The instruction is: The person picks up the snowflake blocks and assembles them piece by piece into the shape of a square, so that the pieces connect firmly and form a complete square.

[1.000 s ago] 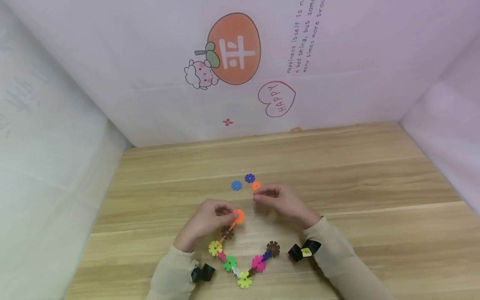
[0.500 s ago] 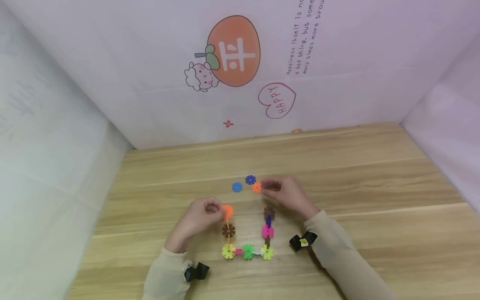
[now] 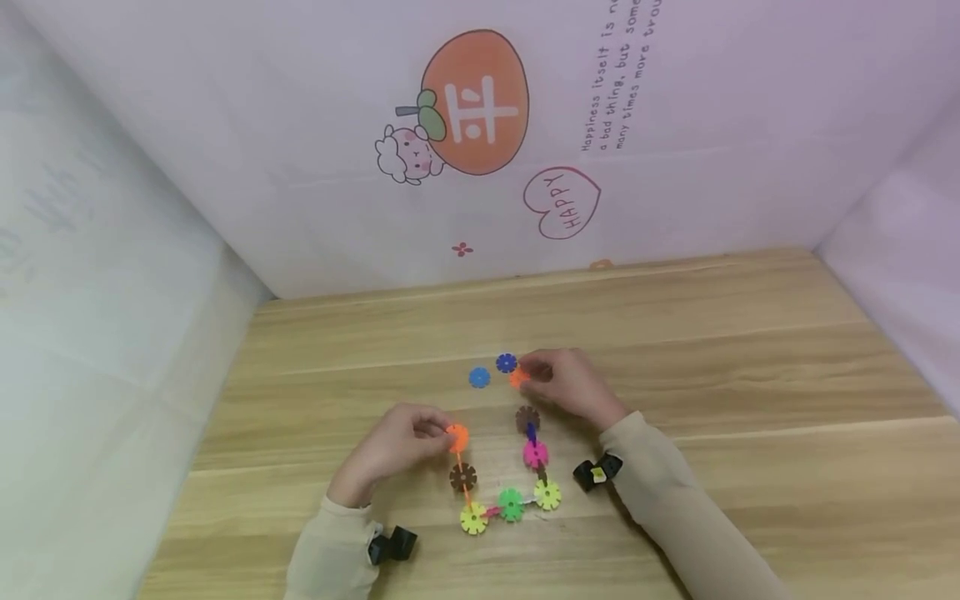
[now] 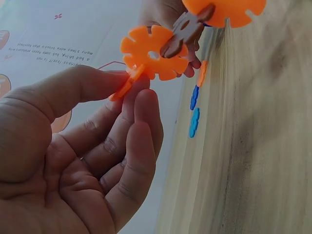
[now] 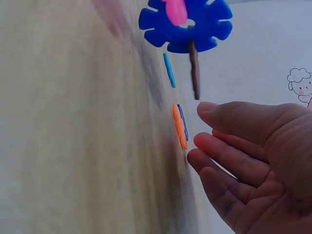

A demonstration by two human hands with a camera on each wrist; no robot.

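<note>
My left hand (image 3: 401, 442) pinches an orange notched interlocking disc (image 4: 127, 87) between thumb and fingers. This disc ends a U-shaped chain of linked discs, with brown (image 3: 462, 477), yellow (image 3: 473, 518), green (image 3: 512, 505) and pink (image 3: 536, 454) ones among them. At the chain's other end is a brown disc (image 5: 195, 73) joined to a blue disc (image 5: 204, 36). My right hand (image 3: 568, 383) holds nothing; its thumb and fingers are spread apart close to a loose orange disc (image 5: 178, 126) lying on the table. In the head view, its fingertips partly cover that disc.
A dark blue disc (image 3: 506, 362) and a light blue disc (image 3: 479, 377) lie flat beside the loose orange one. The wooden table (image 3: 712, 358) meets a printed white backdrop (image 3: 315, 167) behind and at both sides. A black camera (image 3: 393, 545) sits on each wrist.
The chain has swung from a slanted V into a squarer U, its brown end moving away from me below my right hand. My right hand has shifted slightly right around the loose orange disc.
</note>
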